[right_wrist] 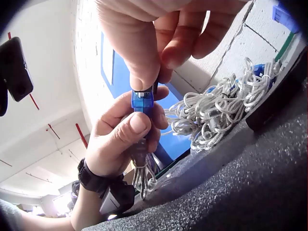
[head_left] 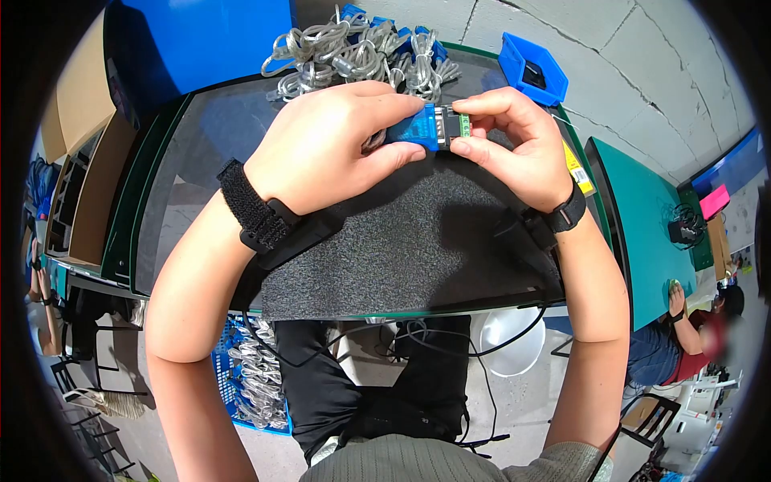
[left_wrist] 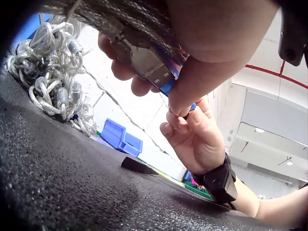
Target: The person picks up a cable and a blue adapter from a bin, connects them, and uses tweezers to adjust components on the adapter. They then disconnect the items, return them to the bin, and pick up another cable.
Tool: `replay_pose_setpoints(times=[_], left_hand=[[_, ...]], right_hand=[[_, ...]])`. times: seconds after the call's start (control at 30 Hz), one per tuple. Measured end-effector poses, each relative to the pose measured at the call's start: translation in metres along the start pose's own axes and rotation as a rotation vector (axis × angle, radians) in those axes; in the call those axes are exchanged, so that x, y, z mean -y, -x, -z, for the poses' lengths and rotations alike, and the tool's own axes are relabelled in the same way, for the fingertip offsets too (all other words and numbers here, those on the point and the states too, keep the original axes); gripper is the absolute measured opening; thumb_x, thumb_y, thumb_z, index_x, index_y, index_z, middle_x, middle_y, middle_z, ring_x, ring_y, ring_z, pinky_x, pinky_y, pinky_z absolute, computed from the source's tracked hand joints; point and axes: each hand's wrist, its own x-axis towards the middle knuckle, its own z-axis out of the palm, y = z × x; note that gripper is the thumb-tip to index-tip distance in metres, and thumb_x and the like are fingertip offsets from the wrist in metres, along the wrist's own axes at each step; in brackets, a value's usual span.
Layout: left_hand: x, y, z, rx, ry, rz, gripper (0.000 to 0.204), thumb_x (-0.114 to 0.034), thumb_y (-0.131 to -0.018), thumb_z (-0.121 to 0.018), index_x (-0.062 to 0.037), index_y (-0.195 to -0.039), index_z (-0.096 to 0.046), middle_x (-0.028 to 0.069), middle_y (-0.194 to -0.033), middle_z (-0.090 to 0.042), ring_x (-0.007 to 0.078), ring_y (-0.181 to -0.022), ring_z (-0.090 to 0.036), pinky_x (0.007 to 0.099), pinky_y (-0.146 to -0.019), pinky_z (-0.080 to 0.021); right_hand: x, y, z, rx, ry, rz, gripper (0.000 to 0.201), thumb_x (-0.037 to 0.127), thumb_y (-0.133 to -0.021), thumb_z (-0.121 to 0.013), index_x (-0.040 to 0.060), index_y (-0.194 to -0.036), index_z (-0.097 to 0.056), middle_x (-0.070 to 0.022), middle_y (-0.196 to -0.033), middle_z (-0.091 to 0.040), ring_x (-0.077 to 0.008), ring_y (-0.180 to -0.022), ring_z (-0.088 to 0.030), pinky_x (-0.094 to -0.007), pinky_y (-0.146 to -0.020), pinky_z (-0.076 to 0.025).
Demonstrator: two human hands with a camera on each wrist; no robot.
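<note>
My left hand [head_left: 325, 140] grips the translucent blue connector [head_left: 416, 127] of a cable between thumb and fingers. In the left wrist view, the cable's metal USB plug [left_wrist: 156, 72] shows beneath that hand. A tied grey bundle of the same cable [right_wrist: 140, 178] hangs below the left fingers in the right wrist view. My right hand [head_left: 522, 140] pinches a small black adapter [head_left: 452, 126] with a green screw terminal block [head_left: 465, 125] between thumb and fingertips. The adapter is lined up end to end with the blue connector, and a pale metal part shows between them.
Several coiled grey cables with blue connectors [head_left: 365, 52] lie at the table's back. A blue bin [head_left: 550, 76] holds a dark item at back right. A dark textured mat [head_left: 385, 249] lies before me. A basket of cables [head_left: 221, 353] stands below; another person [head_left: 691, 337] sits far right.
</note>
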Motion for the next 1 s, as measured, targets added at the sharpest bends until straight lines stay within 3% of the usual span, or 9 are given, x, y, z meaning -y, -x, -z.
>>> replay_pose_setpoints(times=[0.27, 0.87, 1.0], left_hand=[[0.0018, 0.0001, -0.0013, 0.011, -0.035, -0.022, 0.038, -0.022, -0.079, -0.071, -0.0018, -0.110, -0.062, 0.0152, -0.094, -0.064, 0.0330, -0.081, -0.063, 0.0359, -0.070, -0.050], [0.0038, -0.0010, -0.0054, -0.022, -0.025, -0.071, 0.038, -0.023, -0.080, -0.071, -0.0025, -0.111, -0.062, 0.0120, -0.084, -0.060, 0.0267, -0.068, -0.058, 0.0341, -0.063, -0.047], [-0.0003, -0.0001, -0.0034, -0.002, -0.069, 0.038, 0.037, -0.024, -0.080, -0.071, -0.0033, -0.110, -0.062, 0.0130, -0.090, -0.063, 0.0288, -0.076, -0.061, 0.0346, -0.067, -0.049]], right_hand=[[0.0007, 0.0003, 0.0008, 0.012, 0.005, -0.006, 0.030, 0.003, -0.076, -0.075, 0.0047, -0.105, -0.067, 0.0010, -0.088, -0.061, -0.0051, -0.073, -0.054, -0.0198, -0.069, -0.046], [-0.0016, 0.0000, 0.0008, 0.004, 0.002, 0.002, 0.028, 0.005, -0.076, -0.076, 0.0047, -0.103, -0.068, 0.0012, -0.087, -0.062, -0.0046, -0.072, -0.054, -0.0195, -0.068, -0.046], [-0.0010, -0.0040, 0.0077, 0.089, -0.116, -0.087, 0.040, 0.005, -0.079, -0.073, 0.0057, -0.117, -0.062, -0.0004, -0.096, -0.063, -0.0045, -0.075, -0.054, -0.0202, -0.071, -0.048]])
